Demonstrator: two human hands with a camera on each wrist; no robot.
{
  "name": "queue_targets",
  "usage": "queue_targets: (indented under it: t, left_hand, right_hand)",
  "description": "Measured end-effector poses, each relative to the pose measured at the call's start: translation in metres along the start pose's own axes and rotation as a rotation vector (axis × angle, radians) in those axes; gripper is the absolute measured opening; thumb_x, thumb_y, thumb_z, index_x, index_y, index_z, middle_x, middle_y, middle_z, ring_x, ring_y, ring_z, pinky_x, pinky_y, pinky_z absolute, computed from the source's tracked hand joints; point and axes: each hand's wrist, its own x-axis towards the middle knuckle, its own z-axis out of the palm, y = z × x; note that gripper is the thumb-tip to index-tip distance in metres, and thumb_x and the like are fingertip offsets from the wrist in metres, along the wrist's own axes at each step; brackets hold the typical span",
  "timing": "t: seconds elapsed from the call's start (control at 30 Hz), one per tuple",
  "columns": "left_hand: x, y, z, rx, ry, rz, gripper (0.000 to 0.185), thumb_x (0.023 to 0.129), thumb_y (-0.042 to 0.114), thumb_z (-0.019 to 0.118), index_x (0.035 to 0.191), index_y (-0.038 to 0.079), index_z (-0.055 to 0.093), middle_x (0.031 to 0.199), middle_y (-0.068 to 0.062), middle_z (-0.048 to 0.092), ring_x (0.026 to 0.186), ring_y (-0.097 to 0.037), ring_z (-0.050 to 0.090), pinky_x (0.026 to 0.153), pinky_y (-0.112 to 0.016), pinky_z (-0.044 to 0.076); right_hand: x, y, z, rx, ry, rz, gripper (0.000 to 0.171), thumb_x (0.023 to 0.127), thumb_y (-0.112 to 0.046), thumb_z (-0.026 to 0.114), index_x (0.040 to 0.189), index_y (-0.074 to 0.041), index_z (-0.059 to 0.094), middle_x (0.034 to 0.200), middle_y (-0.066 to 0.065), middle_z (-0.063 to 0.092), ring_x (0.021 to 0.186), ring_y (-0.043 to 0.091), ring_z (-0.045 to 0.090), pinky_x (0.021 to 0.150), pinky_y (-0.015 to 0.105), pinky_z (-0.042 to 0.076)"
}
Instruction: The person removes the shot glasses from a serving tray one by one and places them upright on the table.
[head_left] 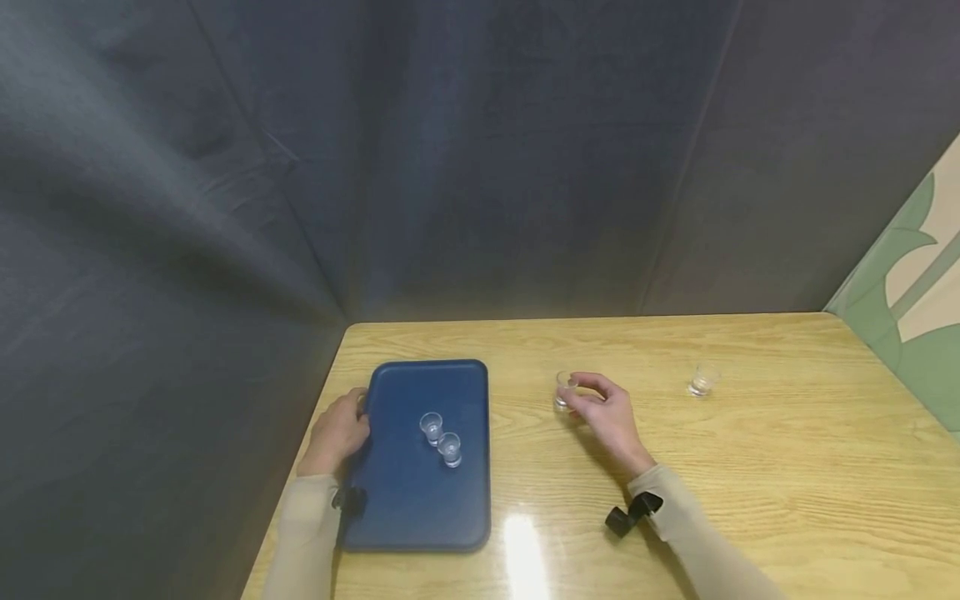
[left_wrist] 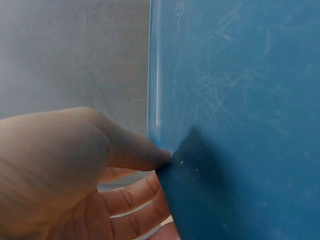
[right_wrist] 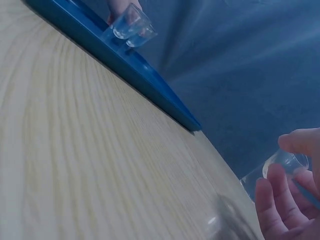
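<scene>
A blue tray lies on the left of the wooden table. Two small clear glasses stand side by side on it. My left hand grips the tray's left rim; in the left wrist view the thumb presses on top of the tray and the fingers curl under its edge. To the right of the tray, my right hand pinches a third small clear glass at its rim. The right wrist view shows that glass between my fingertips, just above the table.
A fourth small clear glass stands alone on the table further right. Dark fabric walls close in the back and left sides. A green patterned panel rises at the far right. In the right wrist view the tray's edge runs across the table.
</scene>
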Motion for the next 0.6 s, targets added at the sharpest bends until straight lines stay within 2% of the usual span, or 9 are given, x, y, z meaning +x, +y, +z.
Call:
queue_targets:
  t: [0.2,0.33,0.47,0.6]
  left_hand:
    - [-0.001,0.002,-0.001,-0.003,-0.006,0.005,0.053,0.104,0.01,0.054,0.156,-0.002,0.046,0.135,-0.028,0.066,0.122,-0.047,0.066,0.103,-0.066,0.052]
    - [-0.001,0.002,-0.001,-0.001,-0.006,0.004,0.053,0.104,0.01,0.053,0.156,-0.002,0.046,0.136,-0.029,0.065,0.124,-0.048,0.065,0.104,-0.067,0.051]
    - [-0.001,0.001,-0.001,0.004,0.0,0.008,0.053,0.104,0.01,0.053,0.155,-0.002,0.046,0.133,-0.028,0.066,0.12,-0.047,0.066,0.102,-0.066,0.052]
    - [-0.001,0.001,0.0,0.003,0.005,0.005,0.053,0.103,0.01,0.054,0.155,-0.002,0.047,0.128,-0.026,0.068,0.115,-0.043,0.068,0.099,-0.064,0.054]
  right_hand:
    - [0.002,0.002,-0.012,-0.01,0.027,0.033,0.05,0.095,-0.025,0.082,0.136,-0.002,0.065,0.112,0.003,0.079,0.092,0.005,0.075,0.081,0.023,0.061]
    - [0.002,0.002,-0.02,0.019,0.028,0.051,0.053,0.096,-0.025,0.082,0.14,-0.002,0.062,0.119,0.003,0.076,0.091,0.005,0.075,0.084,0.024,0.062]
    - [0.001,0.001,-0.03,0.04,0.03,0.056,0.055,0.097,-0.025,0.08,0.142,-0.001,0.06,0.124,0.002,0.071,0.091,0.006,0.076,0.085,0.024,0.063]
    - [0.001,0.001,-0.04,0.03,0.049,0.049,0.055,0.098,-0.026,0.08,0.142,0.0,0.059,0.121,-0.004,0.068,0.089,0.007,0.077,0.085,0.022,0.063]
